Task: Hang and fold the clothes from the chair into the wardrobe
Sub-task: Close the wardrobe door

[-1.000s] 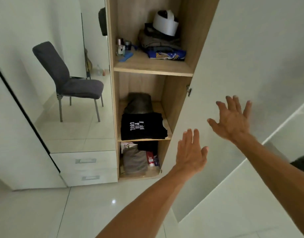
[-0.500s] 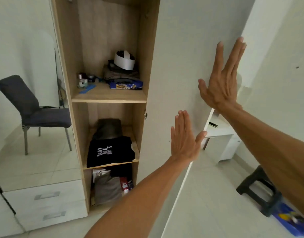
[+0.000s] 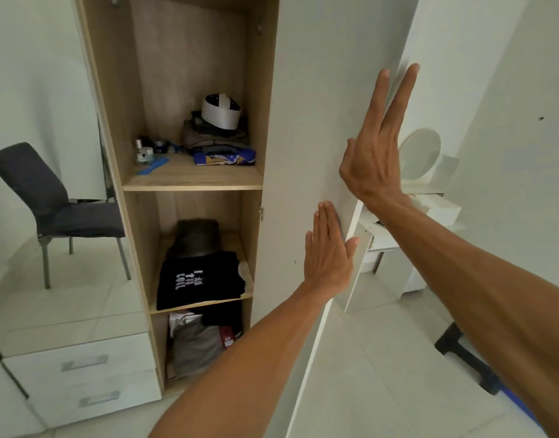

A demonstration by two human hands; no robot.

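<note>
The wardrobe's white door (image 3: 309, 128) stands partly open in front of me. My left hand (image 3: 328, 252) lies flat against it with straight fingers, near its outer edge. My right hand (image 3: 374, 147) presses the same door higher up, fingers straight and pointing upward. Inside the wooden wardrobe (image 3: 189, 181), a folded black T-shirt (image 3: 199, 279) with white print lies on the middle shelf in front of a dark folded garment (image 3: 196, 237). Folded clothes and a white cap (image 3: 221, 110) sit on the upper shelf. The grey chair (image 3: 50, 197) shows in the mirror at left with nothing on it.
Two white drawers (image 3: 88, 377) sit below the mirror at lower left. Bags and grey cloth (image 3: 196, 343) fill the bottom compartment. A white dressing table with a round mirror (image 3: 420, 156) stands behind the door at right. A black stool (image 3: 464, 352) stands on the tiled floor.
My view has risen and swung right. Both hands have moved up onto the door's face near its outer edge, and the door has swung further toward the wardrobe.
</note>
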